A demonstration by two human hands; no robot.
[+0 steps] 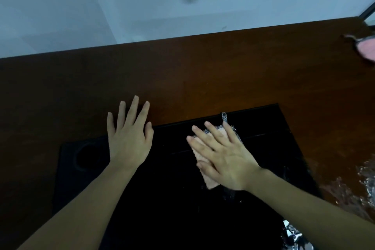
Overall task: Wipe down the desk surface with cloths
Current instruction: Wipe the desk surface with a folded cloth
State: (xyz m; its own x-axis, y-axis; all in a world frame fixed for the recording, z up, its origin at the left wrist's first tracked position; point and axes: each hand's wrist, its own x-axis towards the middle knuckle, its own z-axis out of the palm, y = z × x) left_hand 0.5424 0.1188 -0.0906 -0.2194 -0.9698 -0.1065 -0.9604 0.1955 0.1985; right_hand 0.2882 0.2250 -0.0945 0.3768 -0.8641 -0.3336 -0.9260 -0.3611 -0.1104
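**On the desk: both hands flat**

On the black mat you are pressing the pink cloth under your right hand, fingers straight. Your left hand is lying open, holding nothing, across the mat's edge and the brown desk.

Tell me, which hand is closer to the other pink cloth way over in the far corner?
Right. The right hand presses a cloth on the black mat, nearer that corner. The left hand lies flat farther left, so it's farther from the pink cloth.
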